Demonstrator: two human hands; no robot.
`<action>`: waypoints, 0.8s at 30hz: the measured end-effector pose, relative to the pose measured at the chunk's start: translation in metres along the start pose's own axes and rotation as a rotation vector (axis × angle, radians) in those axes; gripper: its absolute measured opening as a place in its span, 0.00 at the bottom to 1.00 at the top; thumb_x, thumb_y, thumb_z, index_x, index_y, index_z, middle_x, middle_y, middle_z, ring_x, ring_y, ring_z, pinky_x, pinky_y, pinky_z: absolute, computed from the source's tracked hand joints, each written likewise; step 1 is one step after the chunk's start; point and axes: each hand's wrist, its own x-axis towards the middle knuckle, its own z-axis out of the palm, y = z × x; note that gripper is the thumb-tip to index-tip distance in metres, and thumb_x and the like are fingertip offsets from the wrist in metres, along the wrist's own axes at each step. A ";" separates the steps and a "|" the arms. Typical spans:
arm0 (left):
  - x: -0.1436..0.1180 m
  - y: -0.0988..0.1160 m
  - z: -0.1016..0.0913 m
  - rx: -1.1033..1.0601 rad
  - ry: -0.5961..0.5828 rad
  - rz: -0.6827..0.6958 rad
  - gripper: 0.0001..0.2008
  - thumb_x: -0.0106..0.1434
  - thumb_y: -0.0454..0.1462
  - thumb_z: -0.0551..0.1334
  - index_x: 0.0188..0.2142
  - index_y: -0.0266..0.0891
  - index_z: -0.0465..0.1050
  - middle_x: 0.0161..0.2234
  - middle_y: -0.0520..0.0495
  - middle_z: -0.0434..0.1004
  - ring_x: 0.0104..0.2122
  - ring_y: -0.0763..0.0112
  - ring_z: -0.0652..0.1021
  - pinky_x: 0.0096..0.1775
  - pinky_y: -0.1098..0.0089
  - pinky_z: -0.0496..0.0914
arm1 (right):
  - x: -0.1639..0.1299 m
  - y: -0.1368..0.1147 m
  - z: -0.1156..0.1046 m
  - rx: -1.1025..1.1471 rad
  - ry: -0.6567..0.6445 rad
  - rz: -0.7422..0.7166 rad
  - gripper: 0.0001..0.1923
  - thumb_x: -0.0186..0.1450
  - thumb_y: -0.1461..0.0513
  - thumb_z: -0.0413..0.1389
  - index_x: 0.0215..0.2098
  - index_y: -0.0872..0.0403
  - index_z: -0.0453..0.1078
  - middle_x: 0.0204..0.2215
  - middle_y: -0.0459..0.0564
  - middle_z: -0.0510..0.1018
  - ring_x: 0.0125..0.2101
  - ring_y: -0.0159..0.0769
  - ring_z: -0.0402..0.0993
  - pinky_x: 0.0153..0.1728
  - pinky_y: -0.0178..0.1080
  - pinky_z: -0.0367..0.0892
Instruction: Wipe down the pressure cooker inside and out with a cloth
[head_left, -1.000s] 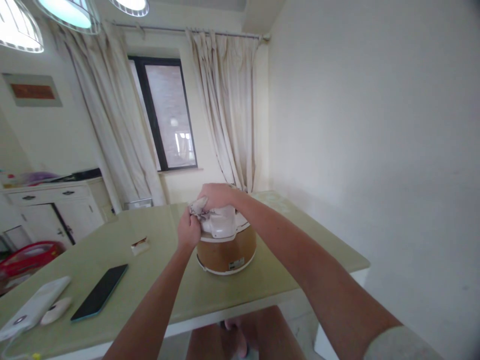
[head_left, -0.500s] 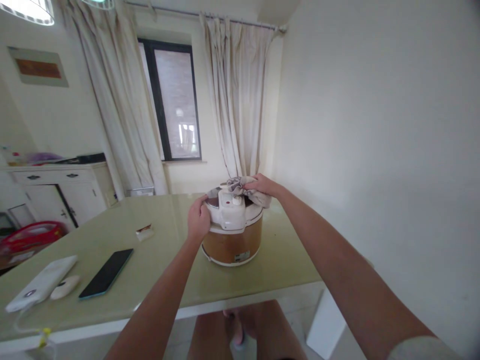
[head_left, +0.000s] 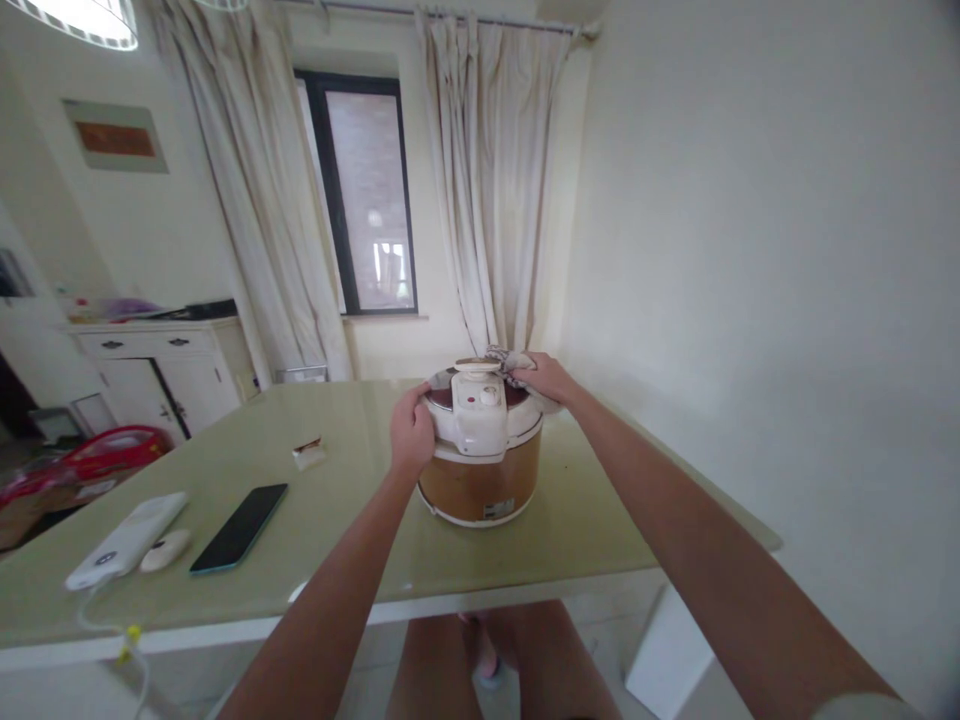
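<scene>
A round electric cooker (head_left: 480,485) with a brown body and a white top stands upright on the pale green table (head_left: 360,430). Its white front panel (head_left: 480,420) has a dial and a small red light. A light handle (head_left: 478,367) shows on the lid. My left hand (head_left: 412,432) grips the white rim at the left, fingers curled over the edge. On the far right of the lid, my right hand (head_left: 546,378) is closed on a grey-beige patterned cloth (head_left: 517,362), pressed against the rim. Part of the cloth hangs down the cooker's right side. My right fingertips are partly hidden in its folds.
A black phone (head_left: 240,528), a white power bank (head_left: 127,540) with a cable and a small rounded white case (head_left: 165,550) lie at the table's left. Behind them is a small packet (head_left: 308,454). A wall (head_left: 750,300) rises close on the right.
My right hand has moved the cloth from the lid's top toward its right rim, uncovering the handle. My left hand stays on the rim. The whole view has shifted slightly.
</scene>
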 end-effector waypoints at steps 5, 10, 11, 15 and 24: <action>0.000 0.000 0.001 -0.003 0.005 -0.004 0.22 0.65 0.34 0.50 0.51 0.39 0.80 0.53 0.41 0.83 0.56 0.57 0.79 0.63 0.54 0.70 | -0.067 -0.015 0.008 -0.073 0.228 -0.154 0.19 0.65 0.51 0.64 0.48 0.52 0.81 0.46 0.54 0.81 0.49 0.45 0.75 0.53 0.42 0.68; 0.001 -0.003 -0.001 -0.005 -0.002 0.002 0.22 0.65 0.34 0.50 0.51 0.39 0.79 0.53 0.42 0.83 0.56 0.58 0.79 0.63 0.55 0.70 | -0.082 -0.011 0.011 0.121 0.224 -0.200 0.17 0.65 0.51 0.63 0.43 0.54 0.81 0.42 0.53 0.82 0.45 0.43 0.76 0.51 0.42 0.69; 0.002 -0.004 -0.001 -0.004 -0.006 0.004 0.22 0.65 0.34 0.50 0.51 0.39 0.79 0.53 0.42 0.83 0.56 0.58 0.79 0.62 0.54 0.70 | -0.074 -0.009 0.010 0.142 0.220 -0.150 0.17 0.65 0.50 0.63 0.43 0.54 0.81 0.41 0.52 0.82 0.44 0.43 0.76 0.50 0.42 0.70; 0.001 -0.005 0.002 0.011 0.008 0.008 0.22 0.65 0.35 0.51 0.51 0.38 0.79 0.53 0.40 0.83 0.55 0.57 0.79 0.61 0.53 0.71 | -0.026 0.002 0.007 0.161 0.150 0.079 0.20 0.65 0.49 0.63 0.48 0.53 0.82 0.42 0.52 0.85 0.45 0.45 0.79 0.50 0.44 0.71; -0.003 -0.004 0.009 0.021 0.044 0.019 0.21 0.66 0.35 0.50 0.51 0.38 0.79 0.52 0.40 0.83 0.55 0.58 0.79 0.62 0.55 0.70 | -0.008 0.028 0.004 0.186 0.072 0.381 0.30 0.68 0.43 0.59 0.52 0.59 0.80 0.46 0.62 0.84 0.48 0.49 0.81 0.49 0.44 0.72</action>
